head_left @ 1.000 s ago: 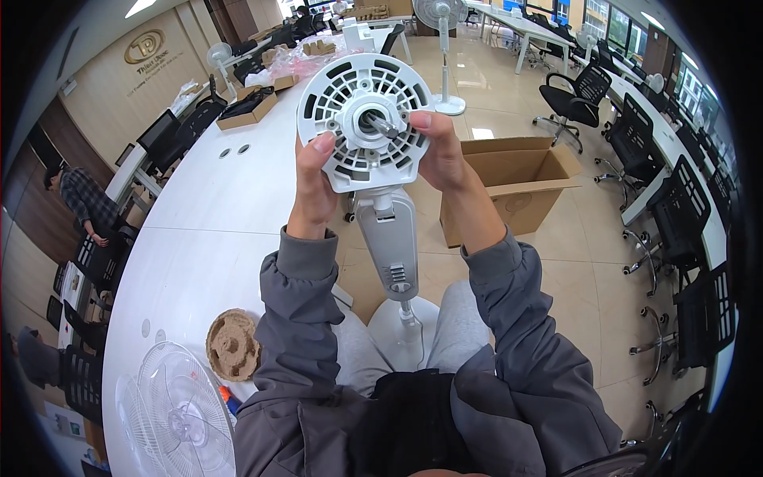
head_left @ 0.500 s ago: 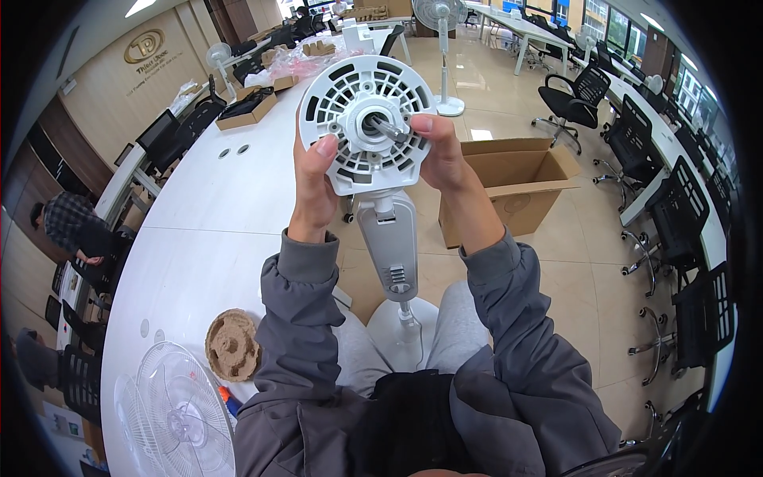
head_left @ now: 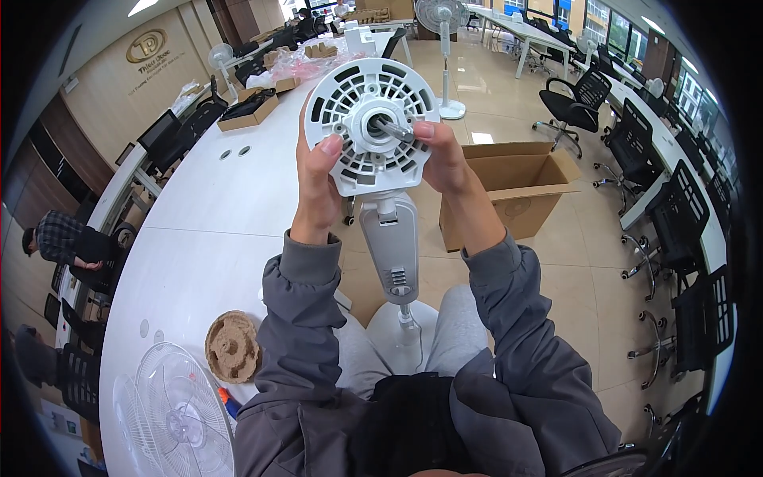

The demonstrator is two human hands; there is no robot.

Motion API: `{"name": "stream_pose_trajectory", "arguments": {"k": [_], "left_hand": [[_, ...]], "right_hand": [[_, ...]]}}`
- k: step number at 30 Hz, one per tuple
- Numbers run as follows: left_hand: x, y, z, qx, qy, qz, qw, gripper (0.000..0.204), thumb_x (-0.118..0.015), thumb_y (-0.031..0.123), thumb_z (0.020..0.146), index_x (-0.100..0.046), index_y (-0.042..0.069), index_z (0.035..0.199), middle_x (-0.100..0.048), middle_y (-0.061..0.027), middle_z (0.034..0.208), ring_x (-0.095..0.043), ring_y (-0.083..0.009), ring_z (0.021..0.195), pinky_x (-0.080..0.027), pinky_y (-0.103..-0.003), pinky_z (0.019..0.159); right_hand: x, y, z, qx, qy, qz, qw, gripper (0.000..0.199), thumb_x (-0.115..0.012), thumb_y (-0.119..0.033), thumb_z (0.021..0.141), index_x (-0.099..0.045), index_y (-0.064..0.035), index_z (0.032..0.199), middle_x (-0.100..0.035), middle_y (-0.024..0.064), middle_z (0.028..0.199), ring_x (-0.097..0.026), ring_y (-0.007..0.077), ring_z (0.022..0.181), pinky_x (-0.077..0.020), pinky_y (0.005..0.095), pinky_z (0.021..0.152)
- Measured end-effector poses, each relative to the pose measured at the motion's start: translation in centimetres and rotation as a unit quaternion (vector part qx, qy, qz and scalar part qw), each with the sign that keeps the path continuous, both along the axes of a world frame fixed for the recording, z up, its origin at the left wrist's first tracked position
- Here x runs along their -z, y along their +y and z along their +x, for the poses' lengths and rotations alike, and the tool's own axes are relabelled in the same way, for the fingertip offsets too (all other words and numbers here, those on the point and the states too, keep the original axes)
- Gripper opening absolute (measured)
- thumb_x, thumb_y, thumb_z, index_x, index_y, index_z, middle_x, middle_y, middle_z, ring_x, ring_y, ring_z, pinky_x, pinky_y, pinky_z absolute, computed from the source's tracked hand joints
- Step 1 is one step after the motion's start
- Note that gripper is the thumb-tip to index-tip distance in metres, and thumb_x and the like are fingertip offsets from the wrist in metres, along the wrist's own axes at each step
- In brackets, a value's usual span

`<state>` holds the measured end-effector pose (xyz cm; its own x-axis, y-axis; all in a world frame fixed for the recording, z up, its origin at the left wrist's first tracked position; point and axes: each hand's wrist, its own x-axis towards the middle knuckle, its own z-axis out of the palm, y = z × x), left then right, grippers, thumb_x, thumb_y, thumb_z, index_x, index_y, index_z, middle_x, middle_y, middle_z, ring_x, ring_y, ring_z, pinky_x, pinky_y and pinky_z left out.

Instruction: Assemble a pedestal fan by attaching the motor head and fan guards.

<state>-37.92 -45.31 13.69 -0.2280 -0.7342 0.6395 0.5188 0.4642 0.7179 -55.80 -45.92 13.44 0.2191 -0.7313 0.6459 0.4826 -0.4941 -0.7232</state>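
A white fan motor housing (head_left: 362,171) with a slotted round front faces me, a metal shaft (head_left: 395,129) jutting from its centre. My left hand (head_left: 319,183) grips its left side, thumb on the front and fingers hidden behind. On the right side, my right hand (head_left: 445,159) holds the housing the same way, its thumb at the shaft's tip. Below the housing runs the grey control column (head_left: 389,246) of the stand fan, upright between my legs on a round white base (head_left: 404,334).
Left of me, a white table (head_left: 199,254) bears clear fan blades and wire guards (head_left: 179,417), a brown moulded pulp piece (head_left: 233,347) and a box (head_left: 248,109). An open carton (head_left: 517,191) stands on the floor at right. Another stand fan (head_left: 447,71) is ahead; office chairs (head_left: 571,103) line the right.
The fan housing and both hands have shifted very slightly right in the picture, with the grip unchanged. A person at the far left has moved a little.
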Motion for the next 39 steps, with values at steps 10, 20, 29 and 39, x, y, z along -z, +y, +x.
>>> {"name": "stream_pose_trajectory", "arguments": {"k": [10,20,29,39], "left_hand": [[0.1,-0.2,0.3,-0.017,0.005,-0.006,1.000,0.061,-0.052,0.043,0.093,-0.052,-0.001,0.136,-0.062,-0.0142,0.129,-0.062,-0.0240,0.116,-0.049,-0.038,0.102],[-0.4,-0.3,0.4,0.016,-0.003,-0.005,1.000,0.062,-0.053,0.042,0.093,-0.049,0.000,0.139,-0.062,-0.0140,0.130,-0.061,-0.0241,0.118,-0.049,-0.039,0.102],[0.9,-0.4,0.9,0.027,0.008,0.004,1.000,0.060,-0.048,0.044,0.093,-0.053,0.001,0.134,-0.063,-0.0133,0.127,-0.062,-0.0240,0.115,-0.050,-0.039,0.099],[1.7,-1.2,1.2,0.036,0.048,0.003,0.998,0.062,-0.049,0.046,0.093,-0.056,-0.002,0.130,-0.065,-0.0156,0.122,-0.064,-0.0255,0.109,-0.051,-0.038,0.097]], "right_hand": [[-0.1,0.0,0.6,0.000,-0.020,-0.002,1.000,0.072,-0.062,-0.041,0.082,-0.049,0.0052,0.136,-0.066,0.0170,0.125,-0.068,0.0237,0.109,-0.0565,0.0375,0.096],[-0.6,0.0,0.7,-0.009,-0.032,-0.007,0.999,0.075,-0.063,-0.030,0.081,-0.043,0.0041,0.145,-0.058,0.0126,0.133,-0.056,0.0191,0.121,-0.0417,0.0320,0.106],[-0.7,0.0,0.2,0.017,0.000,-0.030,0.999,0.082,-0.066,-0.029,0.079,-0.039,0.0055,0.148,-0.056,0.0148,0.135,-0.054,0.0205,0.122,-0.0401,0.0316,0.107],[-1.8,2.3,1.0,0.096,-0.014,-0.056,0.994,0.082,-0.075,-0.028,0.077,-0.042,0.0045,0.144,-0.061,0.0139,0.122,-0.059,0.0183,0.109,-0.0468,0.0306,0.098]]}}
